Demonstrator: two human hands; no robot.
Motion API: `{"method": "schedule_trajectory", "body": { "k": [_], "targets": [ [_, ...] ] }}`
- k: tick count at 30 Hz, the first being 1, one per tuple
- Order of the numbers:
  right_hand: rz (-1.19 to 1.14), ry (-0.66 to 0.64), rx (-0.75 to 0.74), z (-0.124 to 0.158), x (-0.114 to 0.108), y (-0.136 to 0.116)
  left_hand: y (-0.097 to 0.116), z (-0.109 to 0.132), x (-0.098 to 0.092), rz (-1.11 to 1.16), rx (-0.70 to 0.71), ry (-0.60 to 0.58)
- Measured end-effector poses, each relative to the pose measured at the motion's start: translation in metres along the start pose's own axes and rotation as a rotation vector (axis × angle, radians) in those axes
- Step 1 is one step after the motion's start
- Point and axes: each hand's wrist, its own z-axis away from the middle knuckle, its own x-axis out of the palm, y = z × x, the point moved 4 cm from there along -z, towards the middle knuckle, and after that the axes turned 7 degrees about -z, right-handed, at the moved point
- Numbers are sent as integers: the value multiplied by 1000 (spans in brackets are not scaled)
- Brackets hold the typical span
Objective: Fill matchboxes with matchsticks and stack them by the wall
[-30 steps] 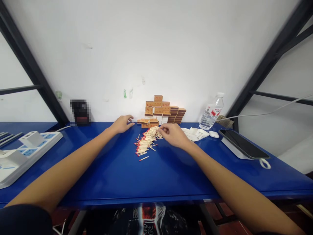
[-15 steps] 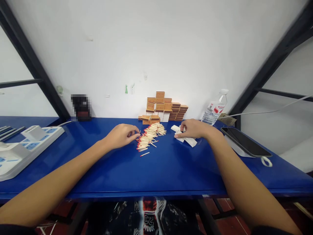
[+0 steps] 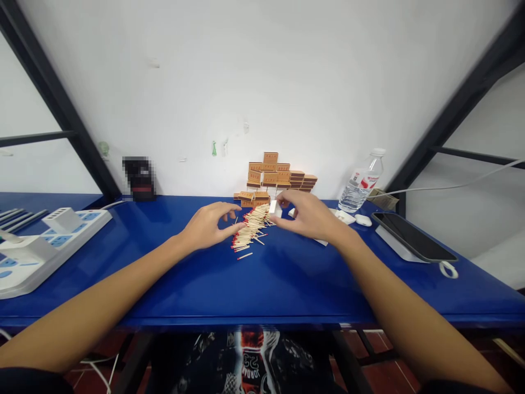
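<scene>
A loose heap of red-tipped matches (image 3: 251,226) lies on the blue table (image 3: 229,290). At its left edge is my left hand (image 3: 211,224), thumb and fingers apart, with nothing gripped. My right hand (image 3: 305,216) pinches a small white matchbox tray (image 3: 275,209) between thumb and fingers, just above the right side of the heap. More white pieces (image 3: 292,213) lie partly hidden beneath and behind my right hand. Behind the heap, brown matchboxes (image 3: 269,168) are stacked against the wall.
At the left stands a white power strip (image 3: 82,221) with plugs. A water bottle (image 3: 361,183), a white earphone case (image 3: 363,220) and a black phone (image 3: 412,236) are on the right. A pixelated dark object (image 3: 139,179) leans at the back left.
My right hand has moved left and lifted a white tray from the white pieces to the match heap. My left hand has opened its fingers and shifted slightly right.
</scene>
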Motion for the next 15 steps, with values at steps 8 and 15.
{"method": "schedule_trajectory", "body": {
  "k": [8,15],
  "targets": [
    [-198,-134,-176,8,51,-38,28,5,4,74,124,-43],
    [-270,-24,-118,6,52,-23,19,2,-1,25,120,85]
  ]
}}
